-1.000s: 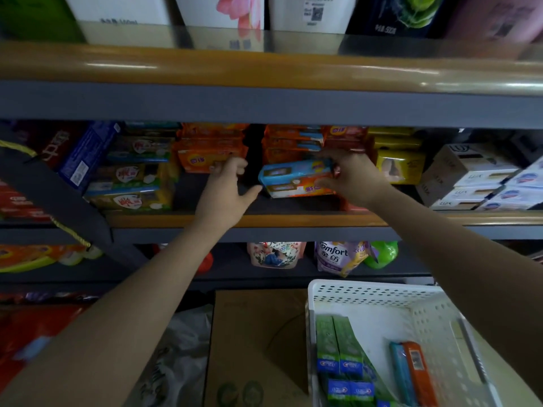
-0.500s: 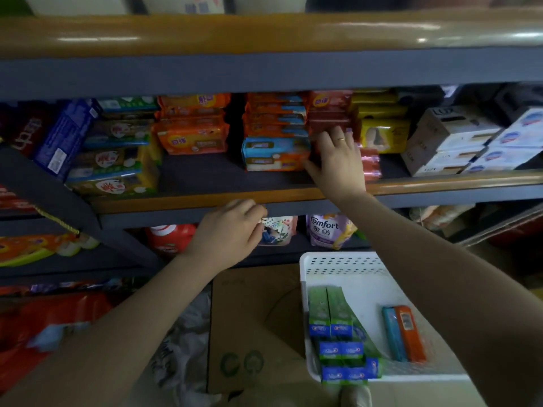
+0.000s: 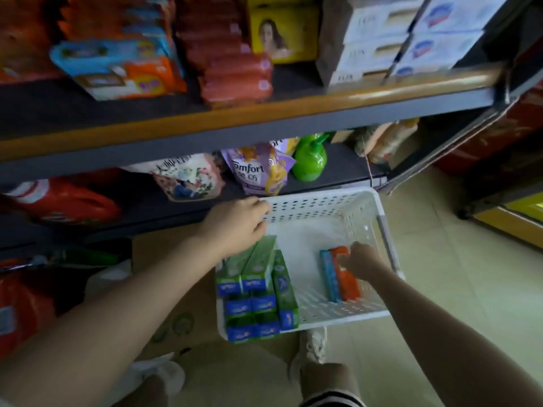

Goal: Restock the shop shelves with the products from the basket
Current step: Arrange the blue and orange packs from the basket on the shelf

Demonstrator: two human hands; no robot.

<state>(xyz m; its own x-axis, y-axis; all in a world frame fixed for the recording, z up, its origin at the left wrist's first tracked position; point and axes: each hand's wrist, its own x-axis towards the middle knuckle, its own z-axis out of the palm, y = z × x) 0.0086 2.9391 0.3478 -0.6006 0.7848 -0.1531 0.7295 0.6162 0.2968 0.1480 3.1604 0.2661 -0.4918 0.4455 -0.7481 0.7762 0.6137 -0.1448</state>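
A white perforated basket (image 3: pixel 388 245) sits on the floor below the shelves. Several green and blue boxes (image 3: pixel 258 286) lie in its left side. An orange and blue pack (image 3: pixel 348 284) lies in its right side. My right hand (image 3: pixel 363 261) is down in the basket, fingers curled on the upper end of that pack. My left hand (image 3: pixel 235 224) hovers over the basket's far left corner, just above the green boxes, holding nothing. On the middle shelf (image 3: pixel 264 113) lies a blue and orange soap pack (image 3: pixel 117 71) beside stacked red packs (image 3: pixel 235 74).
On the lower shelf stand a purple Comfort pouch (image 3: pixel 258 171), a green bottle (image 3: pixel 310 160), a floral pouch (image 3: pixel 188 180) and a red jug (image 3: pixel 73 201). White soap boxes (image 3: pixel 373 39) fill the shelf's right end. A cardboard box (image 3: pixel 176 318) lies left of the basket, and my shoe (image 3: pixel 313 345) touches its near edge.
Both hands came down from the middle shelf to the basket. The blue and orange soap pack stays on the shelf. My view tipped downward.
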